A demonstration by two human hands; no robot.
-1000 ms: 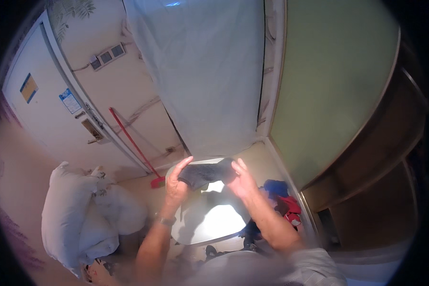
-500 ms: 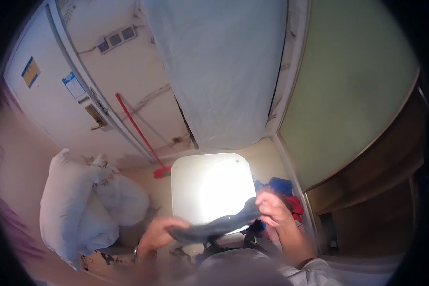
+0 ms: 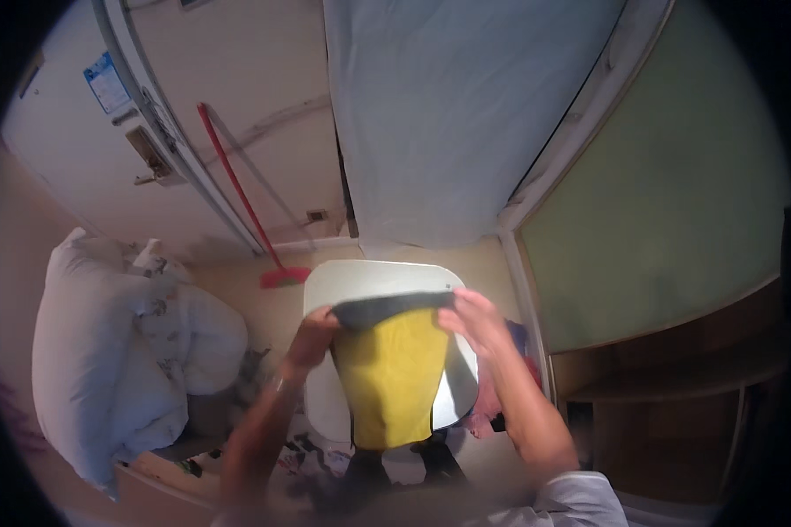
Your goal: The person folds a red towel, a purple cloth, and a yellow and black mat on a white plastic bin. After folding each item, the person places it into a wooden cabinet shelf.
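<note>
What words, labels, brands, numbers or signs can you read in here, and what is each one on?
None can be read.
Blue-and-white notice on the door: print too small and blurred.
Darker sign at the door's left: too dim and blurred.
Yellow-and-dark cloth between the left hand and right hand: no lettering visible.

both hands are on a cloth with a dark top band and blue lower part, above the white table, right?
Not quite: the head view shows that the lower part of the cloth is yellow, not blue. The rest holds: the left hand and right hand are on it, the top band is dark, and it is above the white table.
</note>
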